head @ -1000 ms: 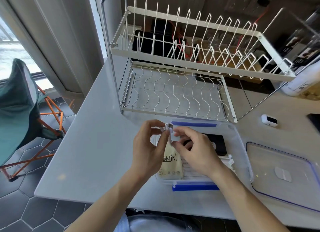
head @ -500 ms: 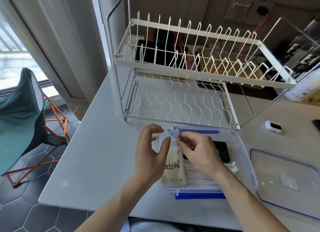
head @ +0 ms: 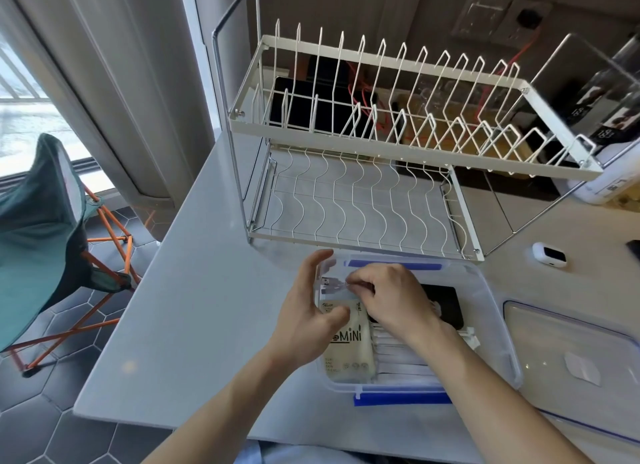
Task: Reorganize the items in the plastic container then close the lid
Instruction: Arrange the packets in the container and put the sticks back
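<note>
- Our plastic container (head: 498, 325) sits open on the grey surface (head: 194, 325), just in front of the white dish rack (head: 381, 173).
- Our right hand (head: 391, 301) pinches a small clear packet (head: 334, 285) over the container's far left corner.
- Our left hand (head: 308, 311) stays unclenched, thumb on the cream pouch (head: 349, 356) inside.
- The lid (head: 568, 366) lies off, right of the container.

Container (head: 498, 311) in front of rack (head: 381, 159), lid (head: 571, 366) to its right.

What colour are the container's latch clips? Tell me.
Blue latch clips on the clear plastic container, clearest in the head view.
</note>
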